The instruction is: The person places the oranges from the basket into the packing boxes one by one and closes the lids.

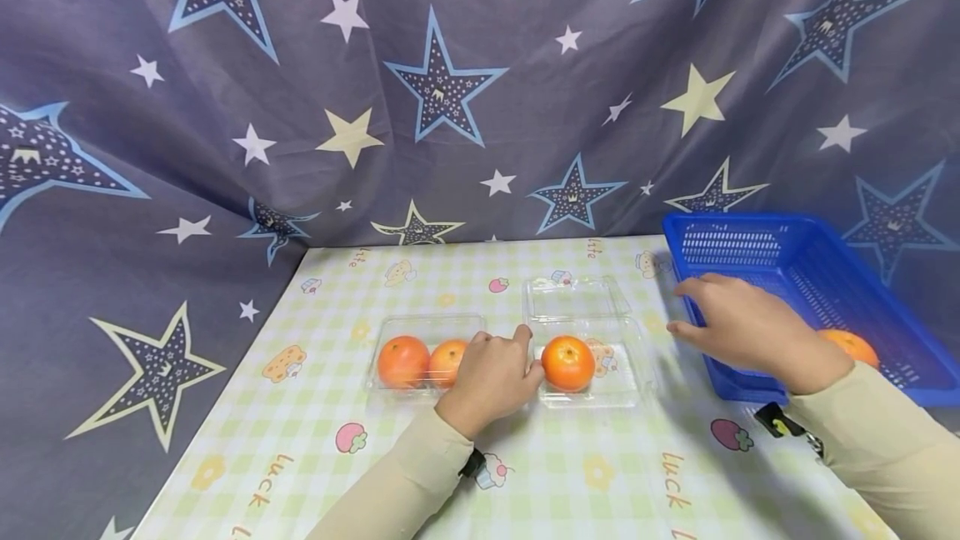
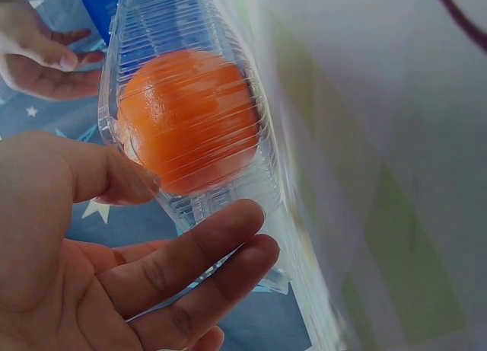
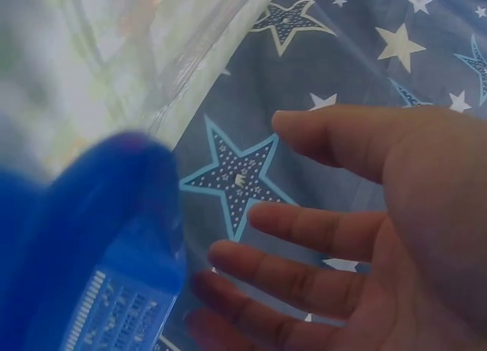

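My left hand (image 1: 491, 373) touches the left side of an open clear plastic clamshell box (image 1: 622, 386) with its thumb and index finger extended. One orange (image 1: 568, 363) sits in the box's left part, seen through the ribbed wall in the left wrist view. To the left of that hand, a second clear box (image 1: 468, 323) contains two oranges (image 1: 403, 362), one partly hidden by the hand. My right hand (image 1: 738, 327) hovers over the near left rim of a blue basket (image 1: 686, 252), fingers spread and holding nothing.
Another orange (image 1: 851, 346) lies in the basket, partly behind the right wrist. A checked cloth (image 1: 300, 407) covers the table. Behind it hangs a dark star-patterned curtain (image 1: 465, 165).
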Demonstrator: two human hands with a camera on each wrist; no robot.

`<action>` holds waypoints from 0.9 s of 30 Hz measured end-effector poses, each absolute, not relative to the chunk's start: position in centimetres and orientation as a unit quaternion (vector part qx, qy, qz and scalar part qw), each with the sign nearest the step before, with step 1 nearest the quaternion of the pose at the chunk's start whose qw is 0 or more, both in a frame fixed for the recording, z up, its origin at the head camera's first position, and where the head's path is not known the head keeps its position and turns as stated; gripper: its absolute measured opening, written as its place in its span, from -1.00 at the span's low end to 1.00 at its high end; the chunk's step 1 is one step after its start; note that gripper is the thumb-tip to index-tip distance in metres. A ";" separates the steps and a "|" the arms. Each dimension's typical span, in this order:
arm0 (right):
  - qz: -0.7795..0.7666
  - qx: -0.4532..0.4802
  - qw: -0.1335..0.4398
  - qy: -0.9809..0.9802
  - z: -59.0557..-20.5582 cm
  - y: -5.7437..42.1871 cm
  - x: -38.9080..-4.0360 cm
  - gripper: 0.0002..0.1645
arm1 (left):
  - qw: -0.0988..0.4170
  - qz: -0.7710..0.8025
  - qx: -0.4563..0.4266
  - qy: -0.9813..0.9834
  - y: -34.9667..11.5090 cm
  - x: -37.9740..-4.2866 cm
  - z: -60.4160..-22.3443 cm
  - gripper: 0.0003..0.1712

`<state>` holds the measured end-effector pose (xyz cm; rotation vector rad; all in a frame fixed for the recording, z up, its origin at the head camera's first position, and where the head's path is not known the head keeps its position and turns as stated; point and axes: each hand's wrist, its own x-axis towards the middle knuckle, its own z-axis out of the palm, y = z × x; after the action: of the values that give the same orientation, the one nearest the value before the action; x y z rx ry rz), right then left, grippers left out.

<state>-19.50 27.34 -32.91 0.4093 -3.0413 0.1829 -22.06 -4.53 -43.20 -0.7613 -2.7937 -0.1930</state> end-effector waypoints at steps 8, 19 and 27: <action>0.047 0.129 0.027 -0.990 -32.8 29.1 -19.2 -0.36 | 0.112 -0.064 -0.258 -0.957 -4.5 -22.1 -43.2 -0.64; 0.036 0.104 0.012 -0.994 -32.5 31.9 -19.2 -0.26 | 0.112 -0.064 -0.258 -0.958 -4.5 -22.2 -43.3 -0.64; 0.018 0.101 0.012 -0.995 -32.7 33.6 -19.0 -0.24 | 0.112 -0.061 -0.259 -0.958 -4.5 -22.0 -43.1 -0.63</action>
<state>-19.03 33.65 -32.66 0.3152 -3.1006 0.0552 -21.97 -4.54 -43.08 -0.7589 -2.8103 -0.1780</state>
